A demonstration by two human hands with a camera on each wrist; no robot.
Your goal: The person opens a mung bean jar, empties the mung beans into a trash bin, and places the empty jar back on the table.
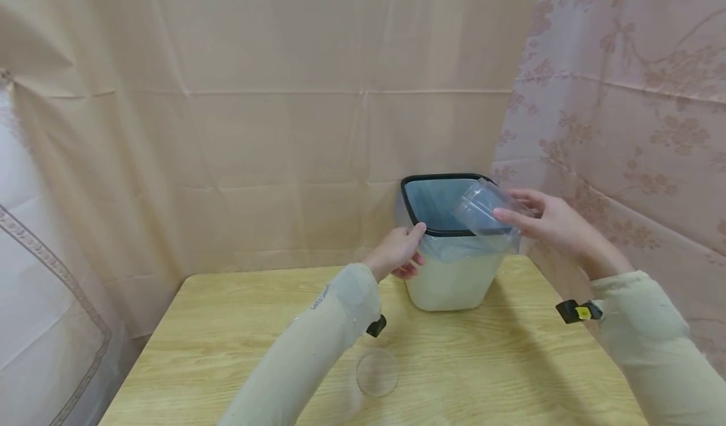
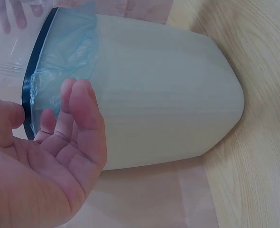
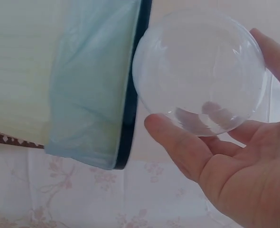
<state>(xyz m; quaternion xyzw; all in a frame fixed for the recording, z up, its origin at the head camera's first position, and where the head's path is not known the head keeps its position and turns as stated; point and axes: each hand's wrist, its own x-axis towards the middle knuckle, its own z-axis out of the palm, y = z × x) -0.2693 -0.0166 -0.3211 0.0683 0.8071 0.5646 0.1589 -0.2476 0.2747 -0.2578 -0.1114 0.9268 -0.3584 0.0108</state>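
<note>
A cream trash bin (image 1: 456, 281) stands upright at the table's far right, its black rim (image 1: 439, 232) holding down a pale blue plastic liner (image 2: 66, 52). My left hand (image 1: 397, 249) is at the bin's near left corner. Its thumb rests on the rim while the bent fingers (image 2: 88, 107) come round outside the wall. Over the opening, my right hand (image 1: 547, 221) grips a clear plastic cup (image 1: 482, 205), tilted with one end above the inside of the bin. The right wrist view shows the cup's round end (image 3: 197, 71), see-through, between thumb and fingers.
A clear round lid (image 1: 377, 373) lies on the wooden table (image 1: 238, 331), near the left forearm. Beige cloth (image 1: 283, 130) hangs behind the table, and floral cloth (image 1: 641, 98) hangs to the right, close to the bin.
</note>
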